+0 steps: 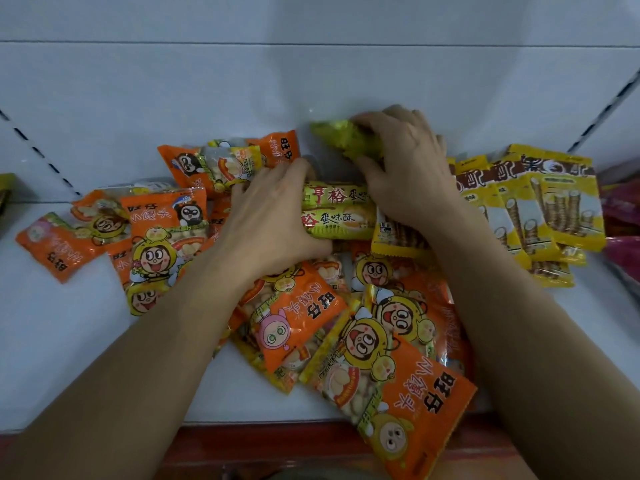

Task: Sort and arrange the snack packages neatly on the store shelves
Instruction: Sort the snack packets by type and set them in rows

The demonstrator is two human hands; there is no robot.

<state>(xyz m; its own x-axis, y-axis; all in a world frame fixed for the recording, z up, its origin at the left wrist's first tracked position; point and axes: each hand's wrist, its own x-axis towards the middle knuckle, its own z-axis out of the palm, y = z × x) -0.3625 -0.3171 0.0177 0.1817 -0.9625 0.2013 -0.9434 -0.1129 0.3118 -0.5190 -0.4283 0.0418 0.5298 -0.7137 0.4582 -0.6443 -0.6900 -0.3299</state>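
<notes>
White store shelf (pixel 86 341), strewn with orange snack bags (pixel 304 320): left hand (pixel 273 216) grips stacked yellow-green biscuit packs (pixel 337 211), right hand (pixel 412 168) clutches crinkled green foil packet (pixel 343 136).

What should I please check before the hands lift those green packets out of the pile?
1. Left hand holds the stacked green packets: ok.
2. Right hand grips the rear green packet: ok.
3. Green packets free of orange packets: cannot tell, the underside is hidden.
4. Yellow packets grouped at the right: ok.
5. Orange packets tidy: not ok, scattered and overlapping.
6. Bare shelf at the left for placing: ok.
</notes>
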